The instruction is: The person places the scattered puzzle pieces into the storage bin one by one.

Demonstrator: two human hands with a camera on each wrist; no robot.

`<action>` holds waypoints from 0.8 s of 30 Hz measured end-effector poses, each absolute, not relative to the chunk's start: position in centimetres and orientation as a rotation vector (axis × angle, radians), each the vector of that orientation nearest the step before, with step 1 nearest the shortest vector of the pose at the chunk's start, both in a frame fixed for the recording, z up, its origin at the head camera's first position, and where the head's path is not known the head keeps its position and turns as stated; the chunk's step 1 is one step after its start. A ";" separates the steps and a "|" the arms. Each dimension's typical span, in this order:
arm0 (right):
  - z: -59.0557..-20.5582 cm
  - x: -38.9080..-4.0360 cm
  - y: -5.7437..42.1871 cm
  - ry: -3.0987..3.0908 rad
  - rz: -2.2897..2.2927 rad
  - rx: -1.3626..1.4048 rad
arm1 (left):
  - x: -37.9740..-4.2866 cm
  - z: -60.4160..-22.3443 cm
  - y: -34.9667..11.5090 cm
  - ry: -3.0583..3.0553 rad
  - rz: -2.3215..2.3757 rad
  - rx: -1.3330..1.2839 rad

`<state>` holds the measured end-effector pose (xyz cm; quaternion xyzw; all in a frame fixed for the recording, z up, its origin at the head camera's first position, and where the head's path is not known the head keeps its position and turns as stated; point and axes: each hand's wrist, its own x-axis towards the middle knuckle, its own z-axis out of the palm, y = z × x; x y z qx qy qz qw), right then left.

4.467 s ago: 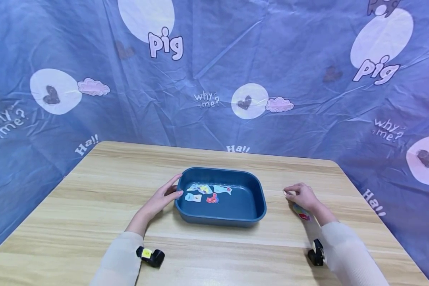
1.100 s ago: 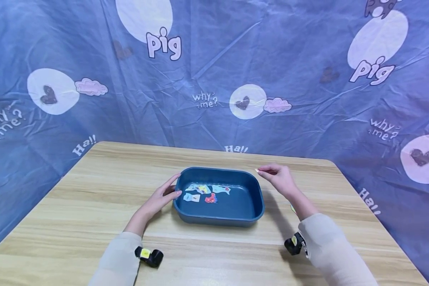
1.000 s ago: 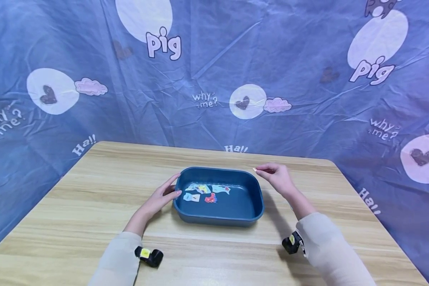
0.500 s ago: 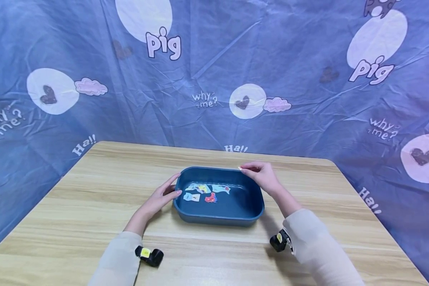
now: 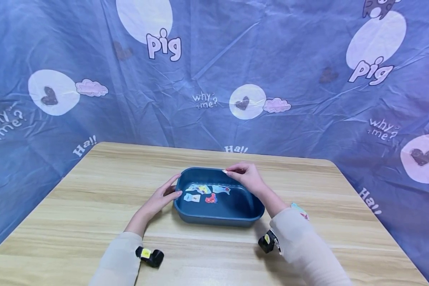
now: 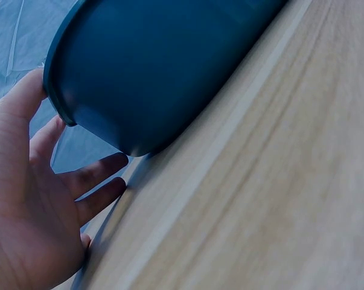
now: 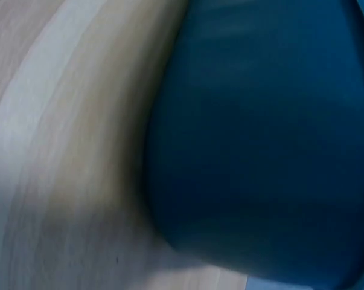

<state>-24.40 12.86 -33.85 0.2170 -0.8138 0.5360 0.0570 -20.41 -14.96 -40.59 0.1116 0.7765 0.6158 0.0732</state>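
A dark blue rectangular basin (image 5: pixel 218 221) stands on the table. Several flat, brightly printed cut-out pieces lie in its left half, among them a red one (image 5: pixel 211 198) and a pale blue and white one (image 5: pixel 192 197). My left hand (image 5: pixel 158 201) rests at the basin's left end, thumb and index finger touching the rim; in the left wrist view its other fingers reach nearly straight toward the basin's outer wall. Over the basin's far side, my right hand (image 5: pixel 248 178) pinches a small white piece (image 5: pixel 224 171), mostly hidden by the fingers. The right wrist view shows the basin's wall (image 7: pixel 260 139), not the hand.
Another colourful cut-out piece (image 5: pixel 300 211) lies on the wooden table (image 5: pixel 75 222) right of the basin, partly behind the right sleeve (image 5: pixel 300 242). A blue printed curtain (image 5: pixel 214 131) hangs behind the table's far edge.
My right hand has moved left from the table over the basin, keeping its pinch on the small white piece. My left hand and the basin have stayed in place.
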 end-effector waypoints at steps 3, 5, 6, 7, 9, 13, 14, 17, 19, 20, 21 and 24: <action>-34.7 -25.0 12.5 -2.506 1.630 0.658 | -19.8 -39.8 -14.7 2.347 1.828 0.335; -35.2 -25.1 12.2 -2.536 1.629 0.651 | -19.7 -39.6 -14.7 2.354 1.816 0.327; -35.3 -25.1 12.0 -2.547 1.625 0.660 | -19.6 -39.5 -14.7 2.356 1.812 0.325; -35.4 -25.1 11.9 -2.554 1.619 0.673 | -19.6 -39.5 -14.7 2.357 1.811 0.323; -35.6 -25.0 11.5 -2.570 1.622 0.687 | -19.6 -39.5 -14.7 2.358 1.809 0.321; -35.9 -25.0 10.8 -2.585 1.638 0.732 | -19.7 -39.6 -14.7 2.350 1.821 0.323; -36.0 -24.9 10.7 -2.591 1.650 0.731 | -19.7 -39.7 -14.7 2.350 1.822 0.324; -36.0 -24.8 10.3 -2.598 1.674 0.732 | -19.7 -39.7 -14.7 2.350 1.821 0.324; -35.5 -24.2 10.0 -2.584 1.683 0.758 | -19.7 -39.7 -14.7 2.353 1.819 0.322; -35.3 -24.0 9.8 -2.577 1.680 0.774 | -19.7 -39.7 -14.7 2.354 1.818 0.323; -35.1 -23.7 9.6 -2.571 1.682 0.790 | -19.7 -39.7 -14.7 2.356 1.818 0.323; -34.4 -23.0 9.0 -2.551 1.680 0.849 | -19.7 -39.7 -14.7 2.358 1.818 0.327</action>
